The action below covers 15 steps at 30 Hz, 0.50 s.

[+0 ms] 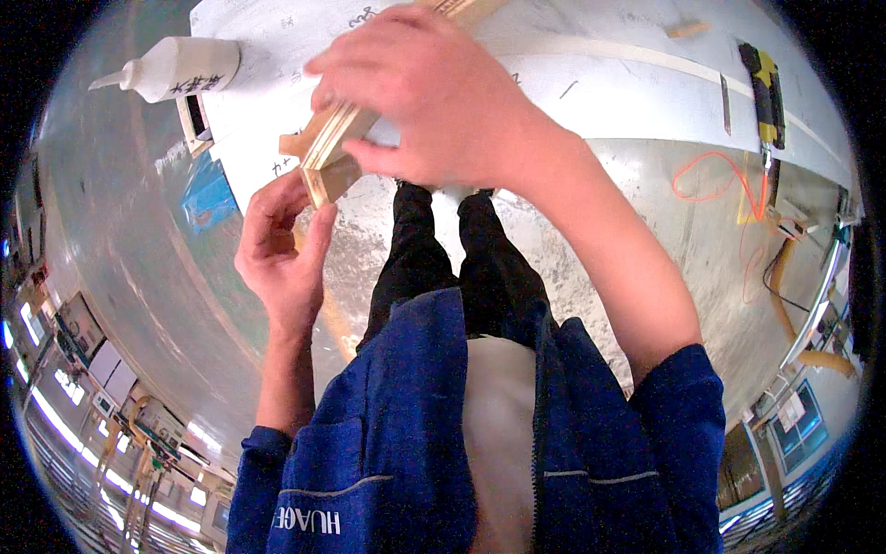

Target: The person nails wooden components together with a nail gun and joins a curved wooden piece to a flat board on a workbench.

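Here, a white work surface (628, 102) is set above a grey floor (148, 286); a layered wooden strip (334, 138) is held at the near edge, left of centre; its near end is pinched by the curled left hand (284, 258); it is partly covered by the half-spread right hand (443, 106), whose grip cannot be told; a broad stretch of surface is seen between that hand and a yellow-black tool (764, 97); the left edge is occupied by a white bottle (189, 67).
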Tool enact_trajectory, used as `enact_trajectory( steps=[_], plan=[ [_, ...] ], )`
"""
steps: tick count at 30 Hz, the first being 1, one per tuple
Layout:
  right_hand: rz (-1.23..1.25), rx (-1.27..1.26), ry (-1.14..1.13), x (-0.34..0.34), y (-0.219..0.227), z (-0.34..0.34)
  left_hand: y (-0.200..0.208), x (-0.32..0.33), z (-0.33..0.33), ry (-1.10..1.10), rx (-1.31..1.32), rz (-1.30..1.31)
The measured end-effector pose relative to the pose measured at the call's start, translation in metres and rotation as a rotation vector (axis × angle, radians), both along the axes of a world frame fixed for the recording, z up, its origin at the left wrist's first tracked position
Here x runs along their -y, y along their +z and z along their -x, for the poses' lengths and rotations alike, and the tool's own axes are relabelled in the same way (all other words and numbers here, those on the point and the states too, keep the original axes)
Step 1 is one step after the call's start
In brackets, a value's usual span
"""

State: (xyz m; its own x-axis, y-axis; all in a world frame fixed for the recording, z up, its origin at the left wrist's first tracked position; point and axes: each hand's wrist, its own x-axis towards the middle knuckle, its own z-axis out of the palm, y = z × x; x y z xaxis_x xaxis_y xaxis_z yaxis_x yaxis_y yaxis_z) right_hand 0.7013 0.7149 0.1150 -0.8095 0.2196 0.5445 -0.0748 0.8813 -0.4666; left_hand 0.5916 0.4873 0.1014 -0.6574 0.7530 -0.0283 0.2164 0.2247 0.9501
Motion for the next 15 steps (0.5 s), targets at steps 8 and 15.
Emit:
enact_trajectory(
  steps=[8,15],
  plan=[
    [0.069,0.158,0.162,0.013,-0.007,0.014,0.003,-0.005,-0.018,0.117,0.087,-0.058],
    [0.084,0.135,0.167,0.015,-0.012,0.014,0.002,-0.005,-0.018,0.105,0.124,-0.098]
  ],
)
